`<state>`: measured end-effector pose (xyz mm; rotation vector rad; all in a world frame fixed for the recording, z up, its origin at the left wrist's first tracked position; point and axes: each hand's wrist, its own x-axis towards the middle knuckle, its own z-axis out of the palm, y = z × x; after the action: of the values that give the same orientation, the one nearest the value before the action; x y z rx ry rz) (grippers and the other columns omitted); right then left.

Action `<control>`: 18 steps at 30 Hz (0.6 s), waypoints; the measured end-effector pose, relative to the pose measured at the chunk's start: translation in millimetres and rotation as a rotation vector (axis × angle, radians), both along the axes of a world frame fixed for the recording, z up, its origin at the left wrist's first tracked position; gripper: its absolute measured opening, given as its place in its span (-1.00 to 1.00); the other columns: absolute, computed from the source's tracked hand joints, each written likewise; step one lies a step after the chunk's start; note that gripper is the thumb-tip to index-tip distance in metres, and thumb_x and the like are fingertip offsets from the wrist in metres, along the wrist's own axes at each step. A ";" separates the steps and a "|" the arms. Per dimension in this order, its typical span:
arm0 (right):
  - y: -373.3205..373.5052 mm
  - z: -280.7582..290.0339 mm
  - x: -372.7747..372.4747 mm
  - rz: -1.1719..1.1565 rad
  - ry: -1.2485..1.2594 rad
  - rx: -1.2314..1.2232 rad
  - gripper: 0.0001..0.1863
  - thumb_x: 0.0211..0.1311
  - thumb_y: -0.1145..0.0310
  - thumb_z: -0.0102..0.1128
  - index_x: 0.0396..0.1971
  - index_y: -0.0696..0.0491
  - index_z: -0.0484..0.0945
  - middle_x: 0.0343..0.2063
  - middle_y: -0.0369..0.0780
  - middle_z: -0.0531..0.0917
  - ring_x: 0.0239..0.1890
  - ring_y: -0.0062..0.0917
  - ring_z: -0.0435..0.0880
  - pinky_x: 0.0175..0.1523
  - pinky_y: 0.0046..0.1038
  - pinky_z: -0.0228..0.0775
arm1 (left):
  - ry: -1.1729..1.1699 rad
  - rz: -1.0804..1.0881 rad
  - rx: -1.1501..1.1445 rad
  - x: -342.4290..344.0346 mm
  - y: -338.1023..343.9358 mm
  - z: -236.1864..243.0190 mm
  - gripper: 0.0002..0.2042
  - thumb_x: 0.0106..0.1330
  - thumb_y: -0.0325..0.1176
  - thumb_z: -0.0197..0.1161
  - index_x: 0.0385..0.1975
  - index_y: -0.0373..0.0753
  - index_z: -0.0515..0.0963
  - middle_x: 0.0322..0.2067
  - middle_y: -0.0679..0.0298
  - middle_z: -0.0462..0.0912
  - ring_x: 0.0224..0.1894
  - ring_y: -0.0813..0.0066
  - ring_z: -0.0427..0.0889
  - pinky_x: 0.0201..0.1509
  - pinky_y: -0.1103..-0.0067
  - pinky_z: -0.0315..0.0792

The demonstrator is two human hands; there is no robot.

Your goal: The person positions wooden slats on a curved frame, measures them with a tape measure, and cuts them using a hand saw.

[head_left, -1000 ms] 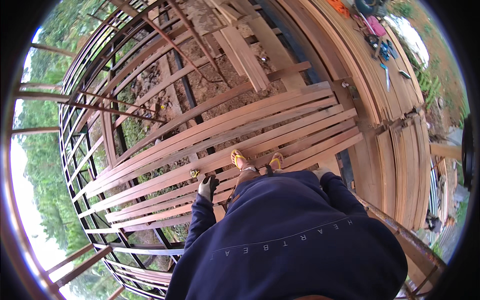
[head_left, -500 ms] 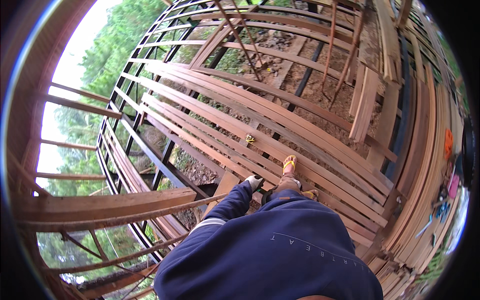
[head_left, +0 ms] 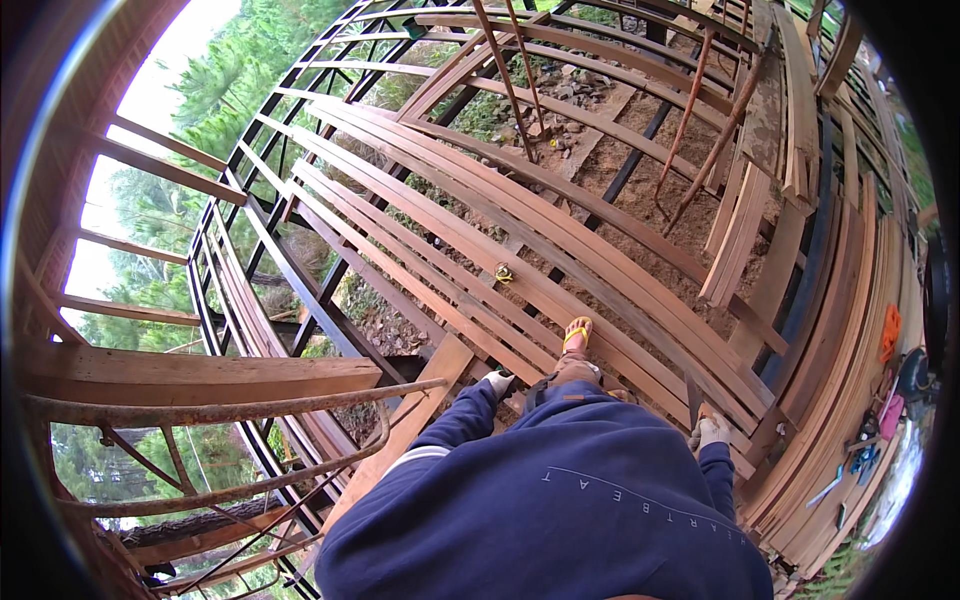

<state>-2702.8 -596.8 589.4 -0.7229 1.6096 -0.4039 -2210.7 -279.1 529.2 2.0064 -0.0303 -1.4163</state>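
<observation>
My left hand [head_left: 498, 384], in a pale glove, is at my waist beside my trouser leg, fingers curled around something dark that I cannot make out. My right hand [head_left: 712, 430], also gloved, is low at my right side, closed on a saw [head_left: 694, 398] with a dark blade, apparently by its handle. My foot [head_left: 577, 333], in a yellow sandal, stands on a row of long wooden planks [head_left: 470, 230] laid across dark metal joists [head_left: 607, 207]. A small yellow object [head_left: 504, 272] lies on one plank ahead of my foot.
Rusty rods [head_left: 508, 80] stand over the framework, with soil and stones in the gaps. A rusty rail [head_left: 230, 410] and beam [head_left: 200, 368] are at my left. Stacked boards [head_left: 830, 370] lie at my right, beside an orange item [head_left: 890, 335] and several tools [head_left: 862, 460]. Trees show beyond.
My view has swung round from a second ago, bringing the rail and beam into the left side. My right hand with the saw has come into sight.
</observation>
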 end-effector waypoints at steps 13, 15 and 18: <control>147.5 -185.2 -126.0 1.458 0.529 -0.487 -0.70 0.29 0.17 0.01 -0.21 -0.03 0.68 -0.35 -0.13 0.74 -0.21 -0.24 0.73 -0.04 -0.27 0.55 | -0.011 -0.061 -0.094 28.5 -80.6 36.4 -0.74 0.45 -0.23 0.20 -0.16 -0.31 0.65 -0.40 0.21 0.71 -0.40 0.42 0.66 -0.32 0.49 0.53; 169.7 -170.3 -125.2 1.471 0.560 -0.350 -0.68 0.28 0.12 0.02 -0.20 -0.04 0.69 -0.31 -0.13 0.75 -0.19 -0.23 0.73 -0.02 -0.27 0.54 | 0.008 -0.081 0.029 17.4 -81.3 46.5 -0.73 0.45 -0.22 0.19 -0.15 -0.34 0.64 -0.37 0.19 0.72 -0.37 0.39 0.68 -0.29 0.47 0.54; 190.5 -162.7 -117.5 1.434 0.576 -0.305 -0.64 0.27 0.06 0.03 -0.18 -0.06 0.71 -0.24 -0.13 0.75 -0.16 -0.22 0.72 0.01 -0.25 0.52 | 0.000 -0.290 0.061 29.0 -67.0 36.3 -0.71 0.44 -0.20 0.19 -0.19 -0.35 0.64 -0.40 0.19 0.70 -0.42 0.36 0.66 -0.31 0.48 0.52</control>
<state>-2820.3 -406.3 426.7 -2.1062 1.1185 0.6818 -2181.7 -346.1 565.6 2.1165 -0.2919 -1.6117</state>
